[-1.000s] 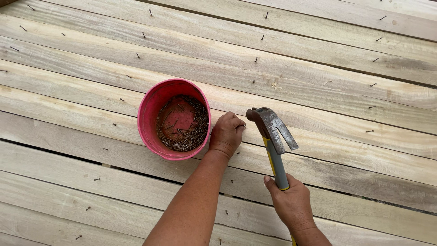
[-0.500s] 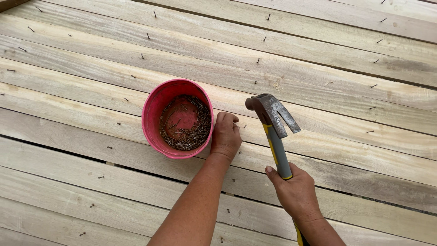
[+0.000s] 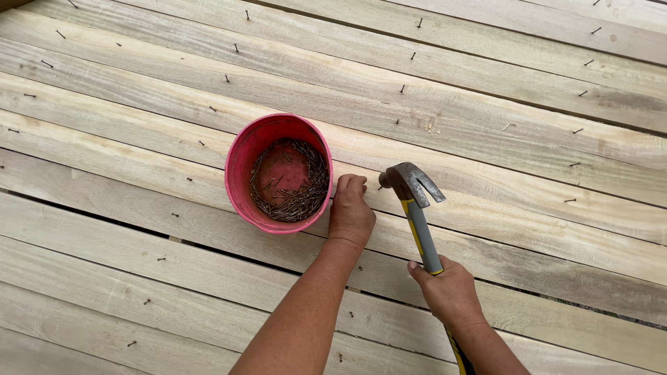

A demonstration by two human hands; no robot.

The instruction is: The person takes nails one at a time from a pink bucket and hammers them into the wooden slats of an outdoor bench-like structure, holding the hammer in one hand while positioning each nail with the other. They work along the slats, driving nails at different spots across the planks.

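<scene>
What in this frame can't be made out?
- Whether the left hand pinches a nail: head view, its curled fingers cover the spot.
- The hammer handle's lower end: hidden by the right hand and forearm.
- The bucket floor: largely covered by loose nails.
- Both elbows: cut off by the bottom edge.

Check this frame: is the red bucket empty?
No: the red bucket holds a pile of dark nails across its bottom, beside the left hand.
</scene>
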